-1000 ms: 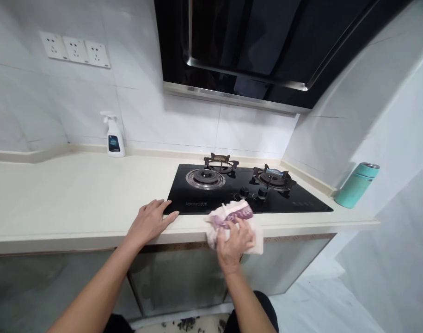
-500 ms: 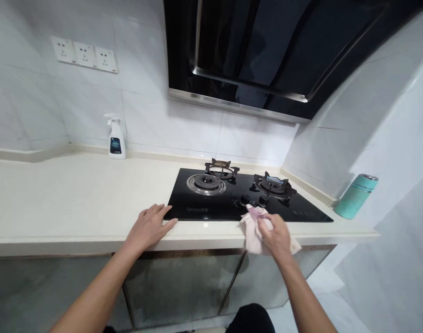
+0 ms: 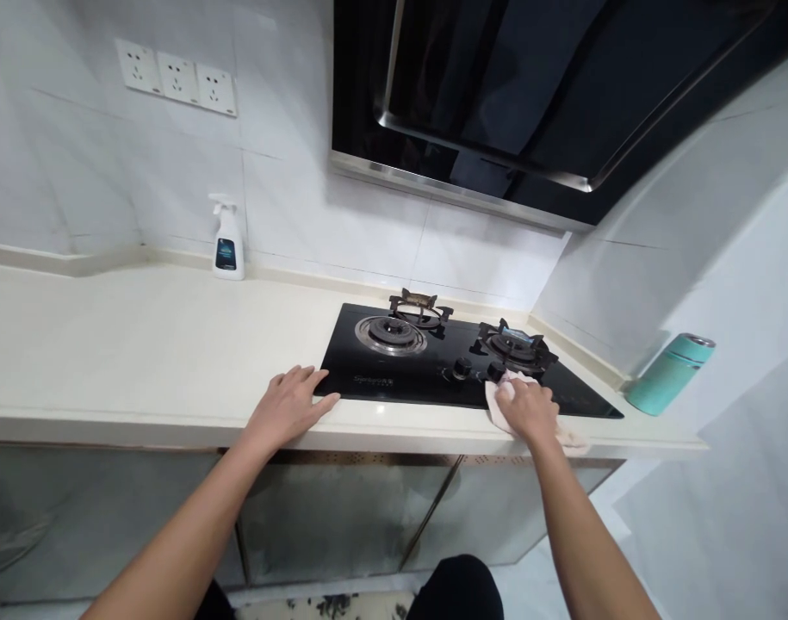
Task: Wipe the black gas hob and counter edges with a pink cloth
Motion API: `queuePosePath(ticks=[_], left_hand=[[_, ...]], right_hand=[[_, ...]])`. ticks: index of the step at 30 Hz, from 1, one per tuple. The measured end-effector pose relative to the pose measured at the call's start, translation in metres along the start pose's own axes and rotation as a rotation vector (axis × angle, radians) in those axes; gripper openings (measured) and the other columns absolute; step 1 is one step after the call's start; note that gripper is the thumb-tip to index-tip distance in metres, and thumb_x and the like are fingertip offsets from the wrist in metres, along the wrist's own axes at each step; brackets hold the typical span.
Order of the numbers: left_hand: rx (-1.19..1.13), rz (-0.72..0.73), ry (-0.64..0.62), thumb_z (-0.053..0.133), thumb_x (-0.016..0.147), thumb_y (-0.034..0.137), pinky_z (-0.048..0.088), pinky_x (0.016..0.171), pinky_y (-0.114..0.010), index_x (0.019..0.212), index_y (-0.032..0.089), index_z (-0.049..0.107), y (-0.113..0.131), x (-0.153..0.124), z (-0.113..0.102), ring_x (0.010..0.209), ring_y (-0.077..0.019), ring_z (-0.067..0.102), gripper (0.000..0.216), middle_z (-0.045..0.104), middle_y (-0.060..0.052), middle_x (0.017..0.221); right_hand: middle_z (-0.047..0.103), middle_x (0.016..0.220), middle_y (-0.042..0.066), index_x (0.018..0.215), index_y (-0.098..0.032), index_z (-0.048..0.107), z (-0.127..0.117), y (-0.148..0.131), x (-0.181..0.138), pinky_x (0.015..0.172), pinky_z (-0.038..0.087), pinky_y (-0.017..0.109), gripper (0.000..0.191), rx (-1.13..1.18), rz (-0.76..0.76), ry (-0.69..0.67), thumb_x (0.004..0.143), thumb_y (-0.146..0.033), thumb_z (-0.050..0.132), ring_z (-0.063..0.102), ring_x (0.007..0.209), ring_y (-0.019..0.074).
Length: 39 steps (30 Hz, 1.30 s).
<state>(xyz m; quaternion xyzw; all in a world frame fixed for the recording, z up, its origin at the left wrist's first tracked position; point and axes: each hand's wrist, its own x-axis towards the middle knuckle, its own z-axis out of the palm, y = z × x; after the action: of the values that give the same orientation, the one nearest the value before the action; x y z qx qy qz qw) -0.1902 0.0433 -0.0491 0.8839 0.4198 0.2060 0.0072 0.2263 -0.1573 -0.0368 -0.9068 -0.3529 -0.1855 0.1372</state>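
A gas hob (image 3: pixel 419 383) of glossy black glass is set into a smooth cream stone worktop (image 3: pixel 141 344). At the hob's front edge, toward its right end, the right hand (image 3: pixel 528 412) presses palm down on a soft, pale cloth (image 3: pixel 505 398). Its grip is closed, with the fingers together over the crumpled fabric, holding it against the glass beside the round black control knobs (image 3: pixel 462 368) and in front of the right burner (image 3: pixel 515 346). A loose corner of the cloth trails past the hand, out over the hob's front edge. Just left of the hob's front corner, the left hand (image 3: pixel 287 405) rests flat and empty on the worktop, its fingers spread apart, steadying the body. Behind the hob and to its left stands a white trigger spray bottle (image 3: pixel 226 241). Right of the hob, a teal flask (image 3: pixel 670 375) sits tilted. Above the hob hangs a black glass range hood (image 3: pixel 497 86) with steel trim.
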Motion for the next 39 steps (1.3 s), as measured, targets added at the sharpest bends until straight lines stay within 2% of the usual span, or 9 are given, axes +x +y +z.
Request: queuePosePath(ticks=[6, 13, 16, 18, 22, 28, 33, 36, 39], left_hand=[[-0.02, 0.005, 0.019, 0.043, 0.098, 0.061, 0.035, 0.117, -0.052, 0.145, 0.017, 0.06, 0.001, 0.0, 0.001, 0.146, -0.0377, 0.045, 0.067, 0.059, -0.017, 0.152], [0.012, 0.015, 0.039, 0.042, 0.102, 0.054, 0.038, 0.116, -0.051, 0.144, 0.018, 0.062, -0.003, 0.0, 0.003, 0.145, -0.0348, 0.048, 0.058, 0.061, -0.015, 0.151], [0.026, 0.055, 0.037, 0.037, 0.105, 0.05, 0.04, 0.116, -0.05, 0.143, 0.018, 0.062, -0.007, 0.001, 0.002, 0.144, -0.0331, 0.05, 0.056, 0.062, -0.015, 0.149], [0.03, 0.069, 0.029, 0.035, 0.105, 0.049, 0.04, 0.117, -0.051, 0.144, 0.017, 0.061, -0.009, 0.001, 0.002, 0.145, -0.0329, 0.05, 0.057, 0.061, -0.016, 0.15], [0.028, 0.073, 0.029, 0.037, 0.104, 0.05, 0.041, 0.116, -0.052, 0.144, 0.019, 0.062, -0.014, 0.003, 0.003, 0.145, -0.0329, 0.05, 0.056, 0.061, -0.015, 0.15], [0.019, 0.053, 0.011, 0.036, 0.102, 0.053, 0.04, 0.117, -0.051, 0.145, 0.02, 0.061, -0.018, 0.006, 0.004, 0.147, -0.0326, 0.047, 0.06, 0.06, -0.012, 0.153], [0.009, 0.046, -0.02, 0.03, 0.1, 0.057, 0.038, 0.119, -0.051, 0.147, 0.017, 0.06, -0.017, 0.007, 0.001, 0.148, -0.0334, 0.046, 0.068, 0.058, -0.014, 0.154], [0.006, 0.043, -0.023, 0.029, 0.099, 0.06, 0.039, 0.119, -0.052, 0.146, 0.017, 0.06, -0.018, 0.008, 0.0, 0.148, -0.034, 0.047, 0.071, 0.058, -0.014, 0.154], [-0.003, 0.049, -0.01, 0.031, 0.096, 0.062, 0.04, 0.118, -0.052, 0.145, 0.017, 0.061, -0.022, 0.01, 0.002, 0.146, -0.0347, 0.049, 0.073, 0.06, -0.014, 0.152]], right_hand=[[0.065, 0.123, 0.019, 0.122, -0.021, 0.072, -0.017, -0.072, -0.046, 0.087, 0.046, 0.046, 0.043, 0.006, -0.198, -0.015, 0.1, -0.046, 0.045, 0.056, 0.112, 0.0348], [0.064, 0.137, 0.011, 0.128, -0.026, 0.068, -0.035, -0.178, -0.082, 0.099, 0.039, 0.047, 0.037, 0.263, -0.51, -0.117, 0.1, -0.042, 0.051, 0.051, 0.123, 0.0322], [0.064, 0.136, 0.005, 0.123, -0.029, 0.068, -0.034, -0.201, -0.1, 0.103, 0.037, 0.046, 0.03, 0.406, -0.711, -0.091, 0.098, -0.042, 0.058, 0.051, 0.123, 0.0293], [0.064, 0.136, 0.003, 0.12, -0.03, 0.068, -0.029, -0.204, -0.113, 0.102, 0.037, 0.045, 0.028, 0.459, -0.798, -0.022, 0.096, -0.043, 0.064, 0.051, 0.12, 0.028], [0.058, 0.144, 0.007, 0.13, -0.032, 0.063, -0.018, -0.184, -0.133, 0.098, 0.038, 0.045, 0.044, 0.486, -0.907, 0.124, 0.091, -0.046, 0.075, 0.051, 0.121, 0.0286], [0.058, 0.146, 0.007, 0.136, -0.032, 0.057, -0.002, -0.133, -0.134, 0.102, 0.036, 0.046, 0.058, 0.433, -0.99, 0.237, 0.085, -0.028, 0.083, 0.051, 0.123, 0.0279], [0.058, 0.147, 0.009, 0.14, -0.032, 0.054, 0.013, -0.072, -0.121, 0.112, 0.028, 0.055, 0.07, 0.352, -0.895, 0.297, 0.079, -0.025, 0.087, 0.05, 0.13, 0.031], [0.058, 0.148, 0.011, 0.142, -0.033, 0.054, 0.023, -0.023, -0.109, 0.118, 0.02, 0.062, 0.071, 0.259, -0.78, 0.311, 0.079, -0.026, 0.087, 0.048, 0.134, 0.0335], [0.055, 0.151, 0.014, 0.142, -0.031, 0.053, 0.035, 0.032, -0.094, 0.119, 0.02, 0.065, 0.073, 0.14, -0.644, 0.296, 0.078, -0.027, 0.086, 0.046, 0.138, 0.0358]])
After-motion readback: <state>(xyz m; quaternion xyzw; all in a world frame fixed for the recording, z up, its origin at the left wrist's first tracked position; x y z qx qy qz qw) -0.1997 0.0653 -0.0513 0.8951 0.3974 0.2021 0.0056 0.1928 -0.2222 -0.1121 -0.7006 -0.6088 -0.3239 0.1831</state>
